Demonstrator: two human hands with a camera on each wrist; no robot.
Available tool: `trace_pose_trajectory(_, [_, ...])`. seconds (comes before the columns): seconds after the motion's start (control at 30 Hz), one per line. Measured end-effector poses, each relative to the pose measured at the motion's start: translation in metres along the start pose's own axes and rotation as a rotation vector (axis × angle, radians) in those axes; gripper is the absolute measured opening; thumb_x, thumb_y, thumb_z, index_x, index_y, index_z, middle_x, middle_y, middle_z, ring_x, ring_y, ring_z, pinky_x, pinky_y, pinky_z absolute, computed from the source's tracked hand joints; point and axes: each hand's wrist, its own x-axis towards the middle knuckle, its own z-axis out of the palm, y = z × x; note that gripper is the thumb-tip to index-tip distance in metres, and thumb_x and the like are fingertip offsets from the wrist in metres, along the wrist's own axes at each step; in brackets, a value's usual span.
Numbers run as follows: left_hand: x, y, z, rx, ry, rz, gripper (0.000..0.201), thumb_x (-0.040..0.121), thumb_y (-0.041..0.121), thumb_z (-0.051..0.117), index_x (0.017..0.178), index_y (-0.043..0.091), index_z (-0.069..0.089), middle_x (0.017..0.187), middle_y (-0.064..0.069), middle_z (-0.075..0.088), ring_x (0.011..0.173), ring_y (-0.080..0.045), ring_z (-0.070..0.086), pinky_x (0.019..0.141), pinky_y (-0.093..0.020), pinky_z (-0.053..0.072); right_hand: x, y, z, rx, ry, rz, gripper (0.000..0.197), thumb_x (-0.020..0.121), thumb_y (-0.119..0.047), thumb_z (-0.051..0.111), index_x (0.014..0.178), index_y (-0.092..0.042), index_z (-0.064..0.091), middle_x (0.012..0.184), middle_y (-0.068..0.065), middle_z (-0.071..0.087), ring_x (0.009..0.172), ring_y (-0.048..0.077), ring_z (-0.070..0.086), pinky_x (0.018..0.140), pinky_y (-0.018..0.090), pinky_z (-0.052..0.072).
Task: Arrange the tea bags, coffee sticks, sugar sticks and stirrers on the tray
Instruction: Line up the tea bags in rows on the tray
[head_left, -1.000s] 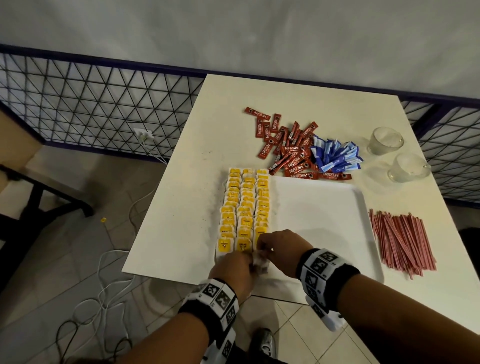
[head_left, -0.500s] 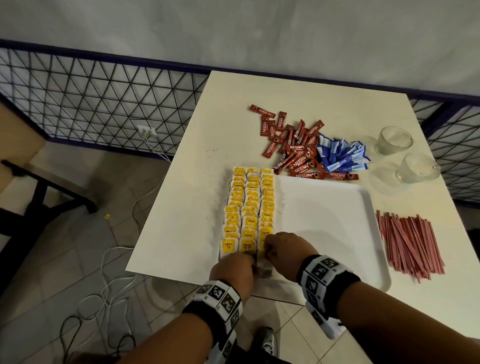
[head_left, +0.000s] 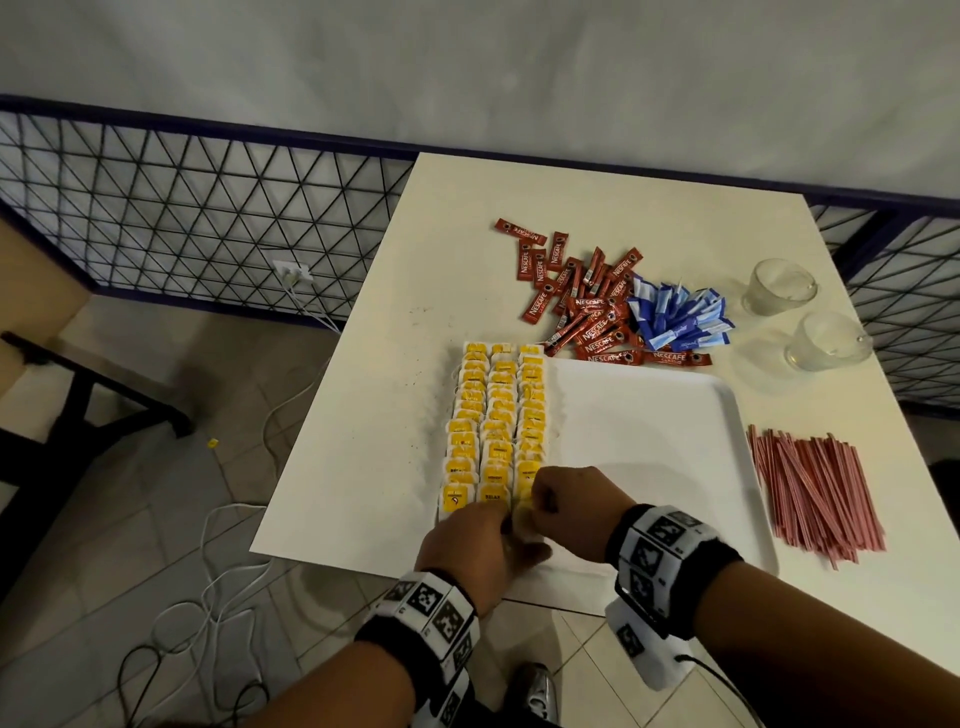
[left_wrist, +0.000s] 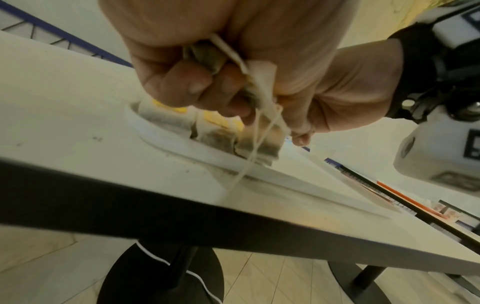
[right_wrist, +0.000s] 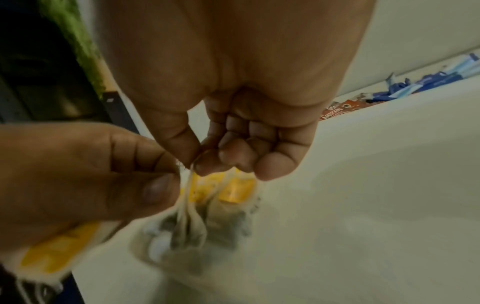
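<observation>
Here, three rows of tea bags (head_left: 496, 415), two cups (head_left: 779, 286)

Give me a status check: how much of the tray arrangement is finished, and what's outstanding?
Done: three rows of tea bags fill the tray's left side. In hand: the left hand grips spare tea bags while the right hand pinches their strings at the third row's near end. Left: coffee sticks, sugar sticks and stirrers all lie on the table, off the tray.
</observation>
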Motion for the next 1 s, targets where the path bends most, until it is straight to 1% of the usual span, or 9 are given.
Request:
trace_pose_trajectory(0.1, [-0.004,0.014,-0.010,0.021,0.116,0.062,0.042,0.077,0.066,0.060,0.094,0.028,0.054,0.099,0.006,0.063,0.093,-0.018,0.060,0.072,-0.027,0.042,-0.001,-0.012,-0.015,0.131,0.039,-0.009,0.005,0.081,-0.024,0.058,0.082,-0.025,0.053,0.080,-0.005,0.062,0.074,0.016,0.056,0.061,0.024,0.041])
trace_pose_trajectory(0.2, [-0.001,0.019,-0.021,-0.029,0.211,0.129,0.025,0.089,0.043,0.057,0.091,0.019,0.064,0.094,-0.004,0.066,0.089,-0.026,0.063,0.071,-0.031,0.046,-0.004,-0.020,-0.033,0.250,0.054,-0.034,0.007,0.082,-0.028,0.063,0.086,-0.029,0.059,0.082,-0.007,0.066,0.075,0.012,0.059,0.065,0.023,0.045])
trace_pose_trajectory(0.33, [0.010,0.013,-0.035,-0.395,0.047,0.113,0.011,0.082,0.031,0.069,0.081,0.020,0.073,0.078,-0.004,0.071,0.073,-0.021,0.068,0.066,-0.032,0.055,-0.004,-0.013,-0.043,0.174,0.114,-0.120,0.011,0.082,-0.035,0.068,0.092,-0.031,0.066,0.082,-0.010,0.055,0.071,0.002,0.050,0.070,0.023,0.040])
trace_pose_trajectory(0.43, [0.016,0.005,-0.031,-0.226,-0.044,0.102,0.010,0.086,0.025,0.066,0.086,0.018,0.073,0.075,0.005,0.063,0.078,-0.018,0.061,0.057,-0.013,0.041,-0.002,-0.007,-0.038,0.067,0.066,-0.122,0.012,0.088,-0.032,0.063,0.095,-0.024,0.069,0.090,-0.012,0.057,0.072,0.001,0.048,0.074,0.019,0.037])
trace_pose_trajectory(0.5, [0.019,0.001,-0.023,-0.145,-0.094,0.076,0.014,0.088,0.027,0.062,0.090,0.017,0.071,0.080,0.000,0.064,0.086,-0.023,0.061,0.065,-0.020,0.041,0.000,-0.003,-0.029,0.008,-0.007,-0.096,0.016,0.090,-0.031,0.059,0.100,-0.021,0.068,0.100,-0.006,0.062,0.085,0.010,0.054,0.079,0.022,0.041])
trace_pose_trajectory(0.57, [0.019,0.000,-0.012,-0.080,-0.133,0.046,0.023,0.089,0.032,0.058,0.101,0.017,0.069,0.101,-0.008,0.069,0.101,-0.029,0.061,0.079,-0.027,0.046,0.001,0.000,-0.020,-0.031,-0.069,-0.062,0.018,0.091,-0.028,0.054,0.102,-0.022,0.067,0.109,-0.003,0.064,0.098,0.017,0.057,0.085,0.026,0.044])
trace_pose_trajectory(0.67, [0.022,-0.003,0.004,0.047,-0.129,-0.013,0.037,0.087,0.046,0.054,0.117,0.026,0.065,0.123,-0.003,0.064,0.117,-0.029,0.056,0.097,-0.036,0.047,0.003,0.002,-0.008,-0.056,-0.107,-0.021,0.015,0.090,-0.025,0.050,0.097,-0.026,0.064,0.107,0.001,0.065,0.095,0.021,0.057,0.080,0.029,0.046])
trace_pose_trajectory(0.77, [0.025,-0.005,0.016,0.143,-0.116,-0.084,0.033,0.087,0.042,0.055,0.115,0.028,0.065,0.118,-0.002,0.066,0.111,-0.027,0.061,0.092,-0.036,0.050,0.007,0.004,0.001,-0.089,-0.108,0.013,0.014,0.090,-0.024,0.047,0.090,-0.031,0.059,0.104,0.002,0.065,0.088,0.022,0.056,0.074,0.029,0.045])
trace_pose_trajectory(1.0, [0.024,-0.007,0.020,0.246,-0.124,-0.134,0.025,0.090,0.038,0.054,0.106,0.024,0.068,0.106,-0.003,0.068,0.098,-0.028,0.065,0.081,-0.036,0.053,0.010,0.006,0.010,-0.137,-0.084,0.061,0.020,0.090,-0.023,0.045,0.101,-0.023,0.062,0.105,0.006,0.064,0.094,0.028,0.060,0.076,0.031,0.049])
